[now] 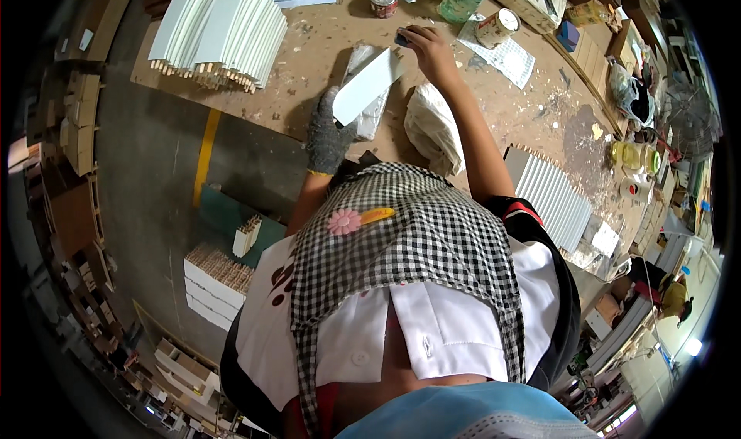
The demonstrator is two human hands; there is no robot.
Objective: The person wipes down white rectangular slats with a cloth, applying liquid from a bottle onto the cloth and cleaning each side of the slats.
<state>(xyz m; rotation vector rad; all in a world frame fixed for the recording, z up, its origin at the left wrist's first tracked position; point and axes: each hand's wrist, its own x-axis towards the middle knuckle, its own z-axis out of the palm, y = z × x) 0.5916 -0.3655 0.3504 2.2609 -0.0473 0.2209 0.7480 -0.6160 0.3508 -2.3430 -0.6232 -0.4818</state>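
- At upper centre, the gloved left hand clamps a white board; a loosened edge grip could drop it.
- Right hand pinches a dark block; slipping could scuff the board.

Head-worn fisheye, near apron, faces down toward workbench.

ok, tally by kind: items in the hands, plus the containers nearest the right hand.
White board, in the gloved left hand: 1
Small dark object, in the right hand: 1
Green bottle: 1
White can: 1
Small red tub: 1
Total: 5
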